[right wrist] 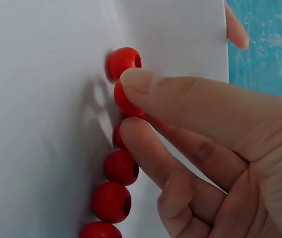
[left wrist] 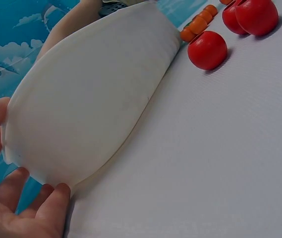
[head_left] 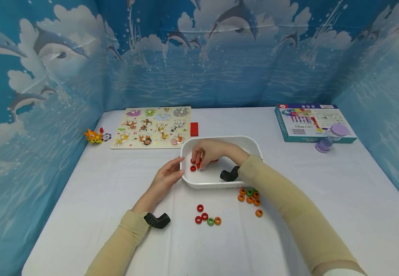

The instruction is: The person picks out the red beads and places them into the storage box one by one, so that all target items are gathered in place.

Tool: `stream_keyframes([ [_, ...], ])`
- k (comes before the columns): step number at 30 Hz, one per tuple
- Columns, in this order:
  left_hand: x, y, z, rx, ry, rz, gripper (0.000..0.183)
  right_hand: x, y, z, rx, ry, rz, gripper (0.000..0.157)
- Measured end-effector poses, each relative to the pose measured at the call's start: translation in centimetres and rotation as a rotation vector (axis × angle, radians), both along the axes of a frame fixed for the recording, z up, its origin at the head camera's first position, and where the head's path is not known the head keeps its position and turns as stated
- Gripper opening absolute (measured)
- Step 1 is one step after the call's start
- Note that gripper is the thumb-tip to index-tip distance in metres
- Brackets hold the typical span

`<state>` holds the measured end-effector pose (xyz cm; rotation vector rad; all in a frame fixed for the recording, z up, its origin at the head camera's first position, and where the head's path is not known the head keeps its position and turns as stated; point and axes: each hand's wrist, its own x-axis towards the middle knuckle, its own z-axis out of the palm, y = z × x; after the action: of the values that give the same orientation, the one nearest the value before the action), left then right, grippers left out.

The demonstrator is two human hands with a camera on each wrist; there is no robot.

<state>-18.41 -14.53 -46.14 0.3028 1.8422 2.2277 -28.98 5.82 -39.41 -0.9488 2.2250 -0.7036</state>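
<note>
Right hand kinda blocks some red beads in the white tray; right sleeve covers part of a green bead by its near right corner; print on the box near the tabletop's far right corner's too tiny to read; tabletop's near edge is cut off

An animal puzzle board lies on the white worktop between an orange toy figure and a red block. A purple-ended container sits beside a teal-edged box; dolphin-print fabric hangs behind.

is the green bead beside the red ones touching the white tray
Apart: the head view shows bare cloth between the green bead and the white tray.
</note>
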Motion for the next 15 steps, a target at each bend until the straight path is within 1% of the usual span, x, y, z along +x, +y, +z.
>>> stream_keyframes([
  [4, 0.0, 0.0, 0.0, -0.007, 0.001, -0.003, 0.053, 0.0, 0.0, -0.3, -0.004, 0.018, 0.01, 0.025],
  [10, 0.1, 0.0, 0.2, -0.014, 0.0, -0.001, 0.052, 0.0, 0.0, -0.5, 0.008, 0.005, 0.006, 0.025],
  [13, 0.1, 0.0, 0.2, -0.016, 0.002, -0.001, 0.053, 0.0, 0.2, 0.1, -0.018, 0.013, 0.0, 0.025],
  [15, 0.1, 0.0, 0.1, -0.016, 0.002, -0.002, 0.053, 0.2, 0.6, 1.1, -0.047, 0.03, -0.001, 0.026],
])
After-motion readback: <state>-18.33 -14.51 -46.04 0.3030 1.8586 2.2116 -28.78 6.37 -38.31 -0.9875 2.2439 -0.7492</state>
